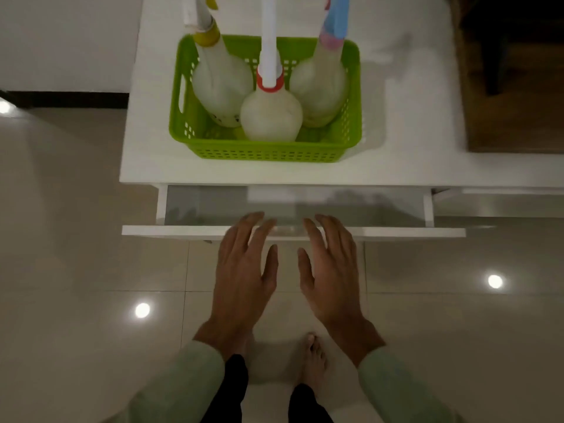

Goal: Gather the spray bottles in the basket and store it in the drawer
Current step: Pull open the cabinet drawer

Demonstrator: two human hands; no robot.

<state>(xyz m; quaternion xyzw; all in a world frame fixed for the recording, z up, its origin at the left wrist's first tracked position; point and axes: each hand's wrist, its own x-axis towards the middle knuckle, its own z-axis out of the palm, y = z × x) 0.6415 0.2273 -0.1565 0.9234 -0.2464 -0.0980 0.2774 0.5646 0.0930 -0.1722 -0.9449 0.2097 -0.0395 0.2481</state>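
- The green basket (pixel 265 148) stood on the white bench (pixel 396 132), near its front edge, with three spray bottles upright in it: one with a yellow collar (pixel 221 87) at the left, one with a red collar (pixel 271 117) in front at the middle, one with a pink and blue top (pixel 319 87) at the right.
- Directly below, the drawer (pixel 293 232) stood partly pulled out, its inside apparently bare.
- The left hand (pixel 244 270) and right hand (pixel 331 270) hovered side by side over the drawer's front panel, each grip wide, fingers spread, holding nothing.
- Gathering looked done; the step in hand seemed to be opening the drawer enough to take the basket.
- To do it well, the drawer likely needed pulling out further, evenly, with both hands.
- The bottles were tall and could foul the bench edge, so lifting the basket by both short sides and keeping it level seemed wise.
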